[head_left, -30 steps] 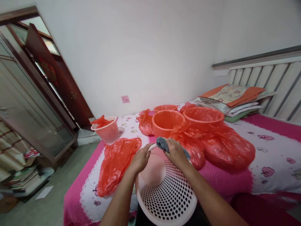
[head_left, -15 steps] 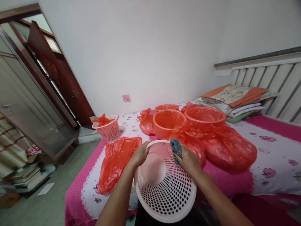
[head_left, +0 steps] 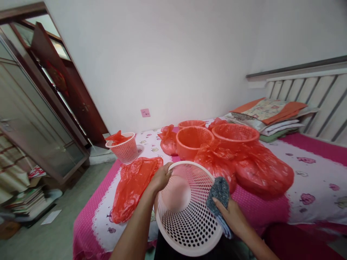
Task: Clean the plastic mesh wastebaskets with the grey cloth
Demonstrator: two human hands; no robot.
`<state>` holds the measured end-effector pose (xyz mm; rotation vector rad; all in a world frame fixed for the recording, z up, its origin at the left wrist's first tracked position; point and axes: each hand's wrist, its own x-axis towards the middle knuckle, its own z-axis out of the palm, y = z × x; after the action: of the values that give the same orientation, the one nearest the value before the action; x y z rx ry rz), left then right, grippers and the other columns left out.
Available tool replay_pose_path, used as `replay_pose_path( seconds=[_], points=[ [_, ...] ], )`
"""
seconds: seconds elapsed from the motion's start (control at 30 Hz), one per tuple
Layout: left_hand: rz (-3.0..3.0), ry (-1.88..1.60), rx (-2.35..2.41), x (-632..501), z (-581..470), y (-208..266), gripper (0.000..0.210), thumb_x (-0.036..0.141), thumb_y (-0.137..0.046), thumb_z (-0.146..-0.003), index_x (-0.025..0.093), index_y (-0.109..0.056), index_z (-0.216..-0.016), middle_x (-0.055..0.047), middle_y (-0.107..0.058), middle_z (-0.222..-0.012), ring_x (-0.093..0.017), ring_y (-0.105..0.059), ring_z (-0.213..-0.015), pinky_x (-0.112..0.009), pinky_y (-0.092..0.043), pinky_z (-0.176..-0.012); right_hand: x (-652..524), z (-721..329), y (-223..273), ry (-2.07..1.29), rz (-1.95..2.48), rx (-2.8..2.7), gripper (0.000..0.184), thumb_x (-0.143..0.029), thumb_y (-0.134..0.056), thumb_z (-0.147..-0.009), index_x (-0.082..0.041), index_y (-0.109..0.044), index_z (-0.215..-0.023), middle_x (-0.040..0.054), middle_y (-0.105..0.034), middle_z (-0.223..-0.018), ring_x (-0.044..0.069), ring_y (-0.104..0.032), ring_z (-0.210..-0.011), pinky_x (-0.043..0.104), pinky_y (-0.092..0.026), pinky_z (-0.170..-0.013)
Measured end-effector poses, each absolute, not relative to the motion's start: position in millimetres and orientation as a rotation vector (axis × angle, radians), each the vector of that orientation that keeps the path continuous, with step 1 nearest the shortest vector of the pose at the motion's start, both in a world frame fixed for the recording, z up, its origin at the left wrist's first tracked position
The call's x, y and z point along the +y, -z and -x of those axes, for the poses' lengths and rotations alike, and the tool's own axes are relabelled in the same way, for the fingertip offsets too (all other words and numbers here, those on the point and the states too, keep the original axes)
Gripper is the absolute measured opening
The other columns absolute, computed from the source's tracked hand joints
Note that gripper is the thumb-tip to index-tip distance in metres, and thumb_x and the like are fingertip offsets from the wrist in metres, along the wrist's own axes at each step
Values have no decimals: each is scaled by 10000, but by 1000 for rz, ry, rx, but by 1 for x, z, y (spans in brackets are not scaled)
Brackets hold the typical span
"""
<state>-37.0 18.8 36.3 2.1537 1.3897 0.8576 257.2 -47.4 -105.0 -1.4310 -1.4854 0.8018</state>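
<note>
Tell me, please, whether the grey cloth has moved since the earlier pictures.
Yes, the grey cloth has moved rightward and lower in view, farther from the pink wall square.

the pale basket [head_left: 187, 211] is smooth, faintly shiny plastic; the grey cloth [head_left: 219, 193] looks rough and matt. the flat red bag [head_left: 135, 187] is thin, glossy, crinkled plastic, the bedspread [head_left: 260, 207] matt fabric, the dim door [head_left: 77, 97] perhaps polished wood.
</note>
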Motion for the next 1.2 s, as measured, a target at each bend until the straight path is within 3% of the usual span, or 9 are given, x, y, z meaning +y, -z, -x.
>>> replay_pose_path(
  seconds=[0.13,0.33,0.53,0.8,0.97,1.2],
  points=[
    [-2138,-875,1405,15,38,-36,327,317,-469,-960,228,-649,-1219,-75,-735,-1175,-227,-654,-1092,-385,-484,-1013,-62,-255,113,-990,1377,-1408,503,-638,-541,-816,-188,-750,-898,126,-796,-924,336,-751,-900,429,-596,-803],
    [-2110,-957,1419,12,50,-30,291,304,-467,-950,239,-666,-1152,-64,-738,-1156,-230,-658,-1081,-382,-484,-1009,-58,-248,110,-974,1324,-1404,489,-627,-582,-812,-180,-764,-891,113,-795,-903,329,-751,-880,421,-603,-793],
    [-1999,-1090,1530,13,75,-19,284,284,-499,-905,224,-674,-1121,-60,-748,-1135,-253,-665,-1096,-419,-491,-1011,-25,-237,92,-803,1401,-1481,469,-546,-573,-841,-167,-690,-1090,145,-770,-1054,317,-732,-1021,413,-570,-882],
    [-1808,-1302,1683,-2,84,-3,263,287,-499,-879,228,-679,-1062,-74,-760,-1085,-272,-688,-1036,-441,-521,-967,11,-222,54,-638,1561,-1667,444,-451,-562,-896,-163,-554,-1234,147,-741,-1070,308,-727,-951,411,-543,-813],
    [-1682,-1441,1783,-7,81,6,284,296,-454,-913,205,-649,-1098,-101,-749,-1125,-264,-681,-1074,-443,-503,-1006,41,-210,44,-410,1341,-1692,504,-395,-509,-946,-153,-477,-1388,177,-630,-1323,289,-630,-1202,434,-490,-1005],
    [-1652,-1468,1869,0,60,16,258,284,-443,-929,186,-619,-1090,-113,-730,-1039,-264,-689,-1002,-415,-519,-937,67,-216,60,-394,1336,-1682,474,-344,-452,-973,-119,-487,-1389,200,-627,-1285,280,-622,-1182,442,-496,-994]
  ],
)
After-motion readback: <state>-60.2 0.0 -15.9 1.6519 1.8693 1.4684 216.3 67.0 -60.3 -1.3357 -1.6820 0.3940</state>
